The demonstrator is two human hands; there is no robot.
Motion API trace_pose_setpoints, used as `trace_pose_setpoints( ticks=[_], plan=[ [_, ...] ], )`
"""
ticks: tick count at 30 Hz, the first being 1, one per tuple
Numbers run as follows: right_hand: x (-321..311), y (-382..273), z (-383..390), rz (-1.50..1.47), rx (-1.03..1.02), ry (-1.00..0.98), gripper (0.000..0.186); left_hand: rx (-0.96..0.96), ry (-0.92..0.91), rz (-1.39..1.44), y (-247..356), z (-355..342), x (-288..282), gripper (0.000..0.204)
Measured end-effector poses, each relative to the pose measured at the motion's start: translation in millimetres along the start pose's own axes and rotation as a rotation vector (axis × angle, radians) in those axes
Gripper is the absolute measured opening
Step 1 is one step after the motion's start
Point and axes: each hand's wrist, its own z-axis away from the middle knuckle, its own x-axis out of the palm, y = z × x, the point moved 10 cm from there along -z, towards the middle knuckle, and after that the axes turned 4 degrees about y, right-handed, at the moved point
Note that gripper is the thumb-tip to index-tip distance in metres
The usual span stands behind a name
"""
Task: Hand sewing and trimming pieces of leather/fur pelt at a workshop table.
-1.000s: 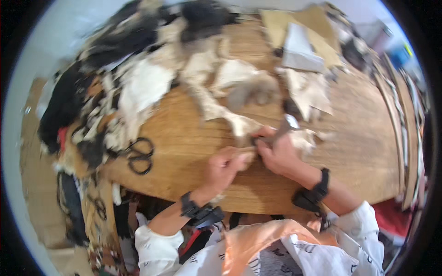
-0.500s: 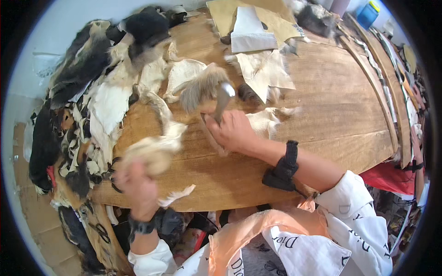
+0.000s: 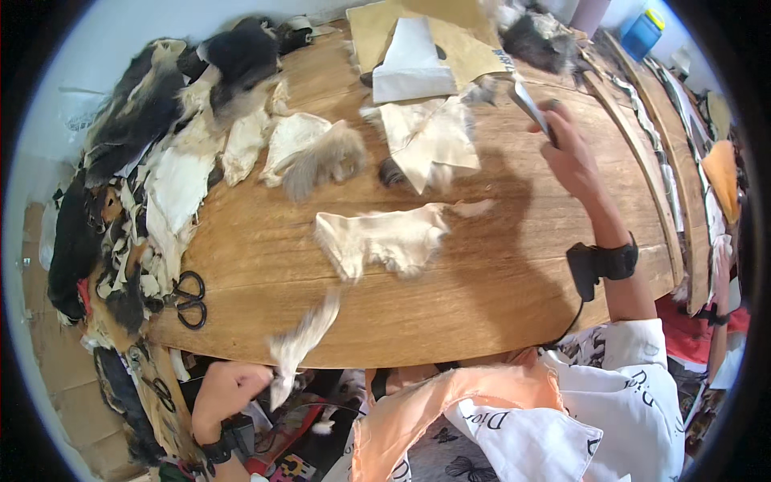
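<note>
My right hand (image 3: 570, 157) is raised over the far right of the wooden board, closed around a knife (image 3: 530, 106) with its bright blade angled up and left. At the near left edge my left hand (image 3: 233, 390) is closed, its fingertips against a narrow pale fur strip (image 3: 309, 331). That strip is blurred, its upper end over the board and its lower end hanging past the edge. A larger pale hide piece (image 3: 381, 237) lies skin side up mid-board, touched by neither hand. Behind it are a hide with grey-brown fur (image 3: 325, 165) and a pointed cream hide (image 3: 430, 136).
Black scissors (image 3: 190, 300) lie at the board's left edge, beside heaped dark and white hides (image 3: 173, 185). A white pattern piece (image 3: 414, 64) rests on tan sheet material (image 3: 466, 36) at the back. Wooden strips (image 3: 642, 153) run along the right, near a blue jar (image 3: 642, 36).
My right hand has lifted the knife away to the far right. My left hand has dropped back to the near edge. The mid-board hide piece now lies fully in view.
</note>
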Motion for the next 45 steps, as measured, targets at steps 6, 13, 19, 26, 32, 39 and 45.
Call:
trace_pose_setpoints(
  ticks=[6, 13, 19, 26, 32, 39, 45],
  plan=[
    [-106.1, 159.9, 37.7, 0.451, 0.431, 0.111, 0.027, 0.234, 0.176, 0.138, 99.2, -55.8, 6.7, 0.018],
    [-170.7, 236.3, 65.6, 0.598, 0.590, 0.216, 0.036, 0.315, 0.187, 0.233, 172.4, -90.3, 22.5, 0.020],
    [-178.3, 261.2, 75.7, 0.498, 0.449, 0.189, 0.040, 0.410, 0.153, 0.234, 245.2, -121.9, 34.9, 0.016],
    [-139.8, 142.2, 92.1, 0.257, 0.029, 0.085, 0.031, 0.542, 0.205, 0.063, 309.5, -143.9, 34.3, 0.013],
    [-92.2, 110.7, 103.4, 0.365, -0.029, -0.063, 0.041, 1.074, 0.070, -0.096, 414.0, -171.4, 103.1, 0.029],
    [-124.7, 114.3, 117.8, 0.332, 0.060, 0.068, 0.023, 1.118, 0.092, -0.472, 432.3, -194.2, 155.9, 0.051],
    [-164.8, 202.1, 151.4, -0.003, 0.665, 0.287, 0.020, 1.065, 0.102, -0.434, 434.4, -194.9, 157.2, 0.050]
  ],
)
